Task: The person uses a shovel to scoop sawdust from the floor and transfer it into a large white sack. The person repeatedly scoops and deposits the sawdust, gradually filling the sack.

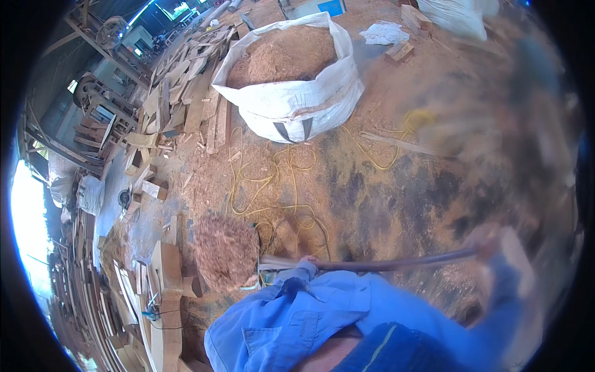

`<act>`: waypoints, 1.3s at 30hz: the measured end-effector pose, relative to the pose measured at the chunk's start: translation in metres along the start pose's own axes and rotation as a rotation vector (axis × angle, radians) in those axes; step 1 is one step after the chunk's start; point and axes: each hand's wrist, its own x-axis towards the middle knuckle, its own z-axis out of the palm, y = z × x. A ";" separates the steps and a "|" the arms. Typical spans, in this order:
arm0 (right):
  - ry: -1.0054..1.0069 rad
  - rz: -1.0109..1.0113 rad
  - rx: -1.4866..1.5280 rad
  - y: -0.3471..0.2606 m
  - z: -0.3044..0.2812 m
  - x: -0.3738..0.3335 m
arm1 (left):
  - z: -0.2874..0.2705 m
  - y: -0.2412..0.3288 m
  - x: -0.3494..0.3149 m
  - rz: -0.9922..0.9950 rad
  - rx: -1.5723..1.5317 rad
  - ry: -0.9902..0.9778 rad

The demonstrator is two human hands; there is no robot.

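Observation:
A long-handled shovel (396, 265) lies across in front of me, nearly level. My left hand (308, 260) is closed round its shaft close to the blade end, mostly hidden by the blue sleeve. At the far end of the handle, my right hand (487, 242) grips it, smeared by motion. A heaped load of wood shavings (226, 253) covers the blade at the left and blurs at its edges. Beyond the shovel stands a large white woven sack (304, 102), its mouth open and filled high with sawdust (282, 56).
Yellow rope (294, 186) trails over the sawdust-strewn floor between me and the sack. Scrap boards (186, 80) are piled at the far left, with stacked timber (166, 273) near left. A white bag (455, 15) lies far right. The right side is blurred.

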 end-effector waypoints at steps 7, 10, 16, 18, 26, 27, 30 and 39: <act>-0.017 0.213 0.179 -0.026 0.015 0.070 | -0.025 0.225 0.058 0.258 0.198 0.034; 0.060 0.233 0.272 -0.046 0.005 0.131 | -0.031 0.332 0.089 0.400 0.248 0.078; -0.089 0.326 0.568 -0.095 -0.054 0.263 | -0.080 0.534 0.189 0.689 0.252 0.039; -0.155 0.319 0.500 -0.117 -0.075 0.302 | -0.080 0.603 0.232 0.352 -0.527 0.003; -0.150 0.338 0.770 -0.188 -0.110 0.432 | -0.048 0.751 0.236 0.401 -0.563 0.038; -0.149 0.380 0.750 -0.200 -0.107 0.444 | -0.041 0.768 0.233 0.354 -0.517 0.051; -0.143 0.428 0.804 -0.229 -0.094 0.479 | -0.028 0.812 0.222 0.329 -0.459 -0.021; -0.276 0.633 1.143 -0.281 -0.008 0.502 | -0.051 0.908 0.151 0.598 -0.342 -0.485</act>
